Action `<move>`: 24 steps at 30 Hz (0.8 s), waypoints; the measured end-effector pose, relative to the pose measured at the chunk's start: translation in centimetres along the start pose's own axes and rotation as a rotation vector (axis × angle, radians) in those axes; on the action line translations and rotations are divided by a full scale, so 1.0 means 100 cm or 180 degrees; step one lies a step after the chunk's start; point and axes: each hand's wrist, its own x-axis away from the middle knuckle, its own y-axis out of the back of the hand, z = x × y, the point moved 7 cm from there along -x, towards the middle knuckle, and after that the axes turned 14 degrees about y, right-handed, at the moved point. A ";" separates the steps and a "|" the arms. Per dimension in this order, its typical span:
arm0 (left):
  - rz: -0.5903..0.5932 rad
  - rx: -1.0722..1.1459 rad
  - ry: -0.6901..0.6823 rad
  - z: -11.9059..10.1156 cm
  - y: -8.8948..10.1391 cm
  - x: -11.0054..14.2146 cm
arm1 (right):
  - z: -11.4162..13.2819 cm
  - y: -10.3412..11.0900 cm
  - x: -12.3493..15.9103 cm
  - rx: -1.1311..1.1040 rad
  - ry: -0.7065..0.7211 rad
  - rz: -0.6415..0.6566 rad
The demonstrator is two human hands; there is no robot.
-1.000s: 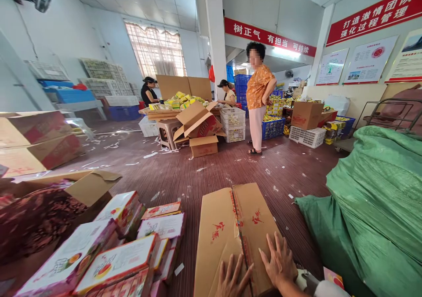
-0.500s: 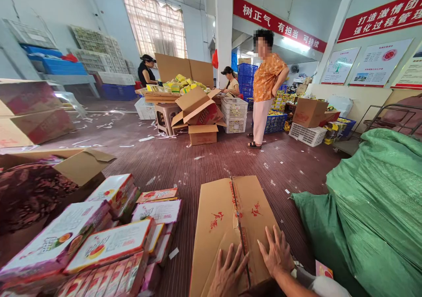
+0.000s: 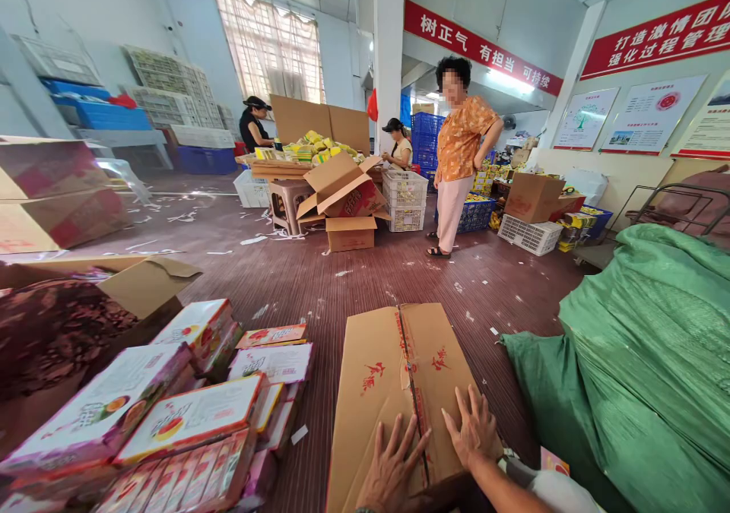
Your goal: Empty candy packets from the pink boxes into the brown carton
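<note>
A large brown cardboard carton (image 3: 370, 414) with red printing stands in front of me, its top flaps closed along a taped middle seam. My left hand (image 3: 393, 460) lies on the left flap near the close end, fingers spread and flat. On the right flap rests my right hand (image 3: 474, 429), its fingers also stretched apart, close to the carton's right edge. Neither hand holds anything. To the left are stacked printed fruit boxes, among them a white and orange box (image 3: 188, 418) and a purple-edged box (image 3: 103, 403).
Green woven sacks (image 3: 655, 368) are heaped at the right. An open carton (image 3: 153, 285) stands at the left beside patterned cloth. Farther off, a person in an orange shirt (image 3: 464, 133) stands near white crates (image 3: 404, 190), and two people sit by a table of yellow packets (image 3: 319, 147).
Both hands stay spread on the carton, with only a slight shift up. The standing person's head and body have turned a little. The view has moved slightly.
</note>
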 end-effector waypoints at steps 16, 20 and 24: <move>-0.0043 0.0088 -0.0082 -0.001 -0.002 0.004 | -0.004 -0.010 0.001 -0.0045 -0.0006 -0.0072; -0.0145 0.0089 -0.0092 -0.003 0.000 0.007 | -0.004 -0.008 0.003 0.0012 -0.0021 -0.0007; -0.0030 0.0157 -0.0049 -0.005 0.005 0.009 | -0.005 -0.007 0.005 0.0056 -0.0025 0.0002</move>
